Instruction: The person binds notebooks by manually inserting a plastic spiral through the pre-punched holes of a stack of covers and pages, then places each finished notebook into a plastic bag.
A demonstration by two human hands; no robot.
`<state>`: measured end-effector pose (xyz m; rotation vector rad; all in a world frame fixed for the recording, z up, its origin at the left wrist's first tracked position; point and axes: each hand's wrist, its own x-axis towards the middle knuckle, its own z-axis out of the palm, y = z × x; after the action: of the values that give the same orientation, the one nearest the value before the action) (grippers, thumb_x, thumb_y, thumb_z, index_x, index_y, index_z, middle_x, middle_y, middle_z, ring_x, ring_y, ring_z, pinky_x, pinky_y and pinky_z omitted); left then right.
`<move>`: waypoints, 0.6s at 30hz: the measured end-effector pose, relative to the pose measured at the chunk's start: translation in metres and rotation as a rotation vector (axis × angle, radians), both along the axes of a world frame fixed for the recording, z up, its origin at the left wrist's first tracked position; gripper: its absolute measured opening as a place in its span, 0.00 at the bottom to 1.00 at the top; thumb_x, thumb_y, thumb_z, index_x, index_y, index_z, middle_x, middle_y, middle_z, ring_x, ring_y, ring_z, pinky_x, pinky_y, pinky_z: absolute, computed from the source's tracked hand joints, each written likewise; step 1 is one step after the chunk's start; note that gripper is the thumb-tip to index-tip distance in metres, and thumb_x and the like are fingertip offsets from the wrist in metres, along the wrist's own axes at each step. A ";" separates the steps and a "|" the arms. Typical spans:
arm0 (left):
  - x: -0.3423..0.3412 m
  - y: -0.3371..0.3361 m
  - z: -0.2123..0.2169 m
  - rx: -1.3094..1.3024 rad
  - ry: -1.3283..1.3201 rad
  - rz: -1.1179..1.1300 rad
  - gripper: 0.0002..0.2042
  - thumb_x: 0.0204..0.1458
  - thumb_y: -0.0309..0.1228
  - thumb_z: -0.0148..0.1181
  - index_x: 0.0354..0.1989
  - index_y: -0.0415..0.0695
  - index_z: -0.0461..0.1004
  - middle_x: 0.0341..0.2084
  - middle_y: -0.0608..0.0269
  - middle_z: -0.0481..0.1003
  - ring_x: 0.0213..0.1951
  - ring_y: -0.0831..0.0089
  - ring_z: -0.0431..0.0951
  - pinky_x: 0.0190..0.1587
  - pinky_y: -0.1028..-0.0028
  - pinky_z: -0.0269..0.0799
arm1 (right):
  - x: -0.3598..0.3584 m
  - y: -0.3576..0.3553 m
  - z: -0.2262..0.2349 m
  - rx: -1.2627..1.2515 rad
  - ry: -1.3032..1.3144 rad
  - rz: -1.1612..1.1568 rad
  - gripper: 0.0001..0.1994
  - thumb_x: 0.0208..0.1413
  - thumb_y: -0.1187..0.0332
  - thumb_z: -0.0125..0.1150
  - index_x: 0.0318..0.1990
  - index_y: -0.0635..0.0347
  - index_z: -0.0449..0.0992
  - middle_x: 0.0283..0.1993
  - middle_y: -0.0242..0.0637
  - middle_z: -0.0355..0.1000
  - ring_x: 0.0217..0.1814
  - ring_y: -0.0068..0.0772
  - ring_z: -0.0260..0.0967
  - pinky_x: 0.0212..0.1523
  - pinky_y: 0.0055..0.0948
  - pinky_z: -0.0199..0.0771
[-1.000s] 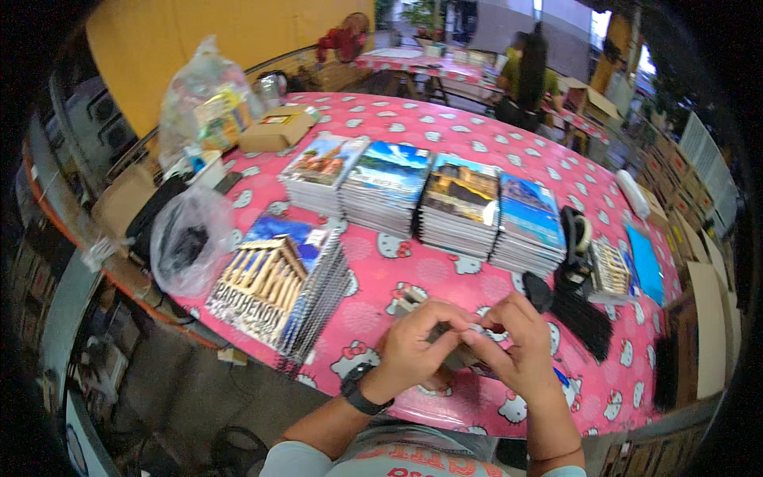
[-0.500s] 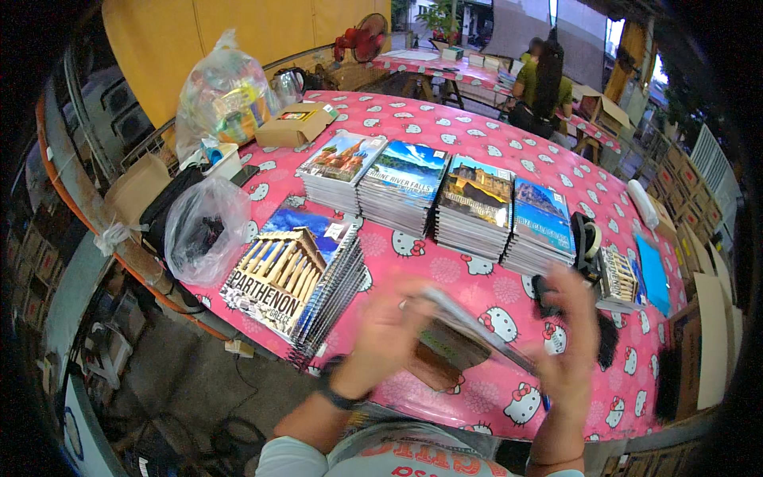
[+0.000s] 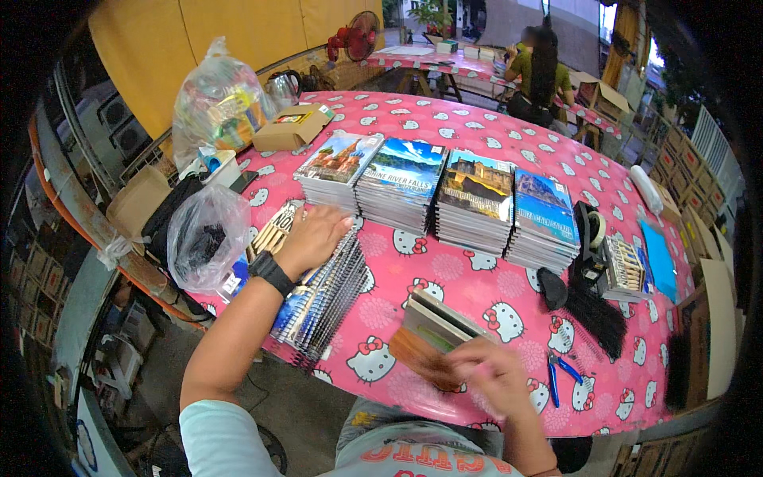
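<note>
My left hand (image 3: 314, 238), with a black band on its wrist, lies flat, fingers stretched out, on a stack of spiral-bound notebooks (image 3: 318, 306). The top notebook shows a picture of stone columns and is turned with its cover lettering upside down. My right hand (image 3: 497, 378) is smeared by motion, fingers bent, at the near side of a brown wooden block (image 3: 421, 355). A grey and green flat-edged piece (image 3: 449, 316) lies against the block. Whether the right fingers grip either one is unclear. Blue-handled cutting pliers (image 3: 563, 372) lie right of that hand.
Several notebook stacks (image 3: 401, 171) stand in a row farther back. At right are a black brush (image 3: 596, 322), a tape dispenser (image 3: 590, 238) and a smaller stack (image 3: 624, 270). Plastic bags (image 3: 208, 238) and a cardboard box (image 3: 292, 127) sit left. A person (image 3: 540, 79) sits beyond.
The thin item between my hands is gone from there. My left hand has moved left onto the stack, whose top cover is now turned around. My right hand has dropped down beside the wooden block.
</note>
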<state>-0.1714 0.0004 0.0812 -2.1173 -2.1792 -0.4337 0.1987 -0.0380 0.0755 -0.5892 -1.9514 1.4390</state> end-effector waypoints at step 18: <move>-0.030 -0.149 -0.063 0.874 -1.165 0.458 0.22 0.61 0.39 0.41 0.48 0.30 0.70 0.44 0.54 0.73 0.48 0.67 0.70 0.55 0.70 0.59 | -0.219 0.105 -0.062 0.146 0.405 -0.367 0.18 0.57 0.60 0.55 0.49 0.64 0.70 0.44 0.39 0.72 0.46 0.27 0.67 0.45 0.27 0.67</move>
<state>-0.2009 -0.1487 0.0183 -0.8482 -2.0038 -2.3927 -0.0205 0.0666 0.0130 -0.5101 -1.5202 1.0781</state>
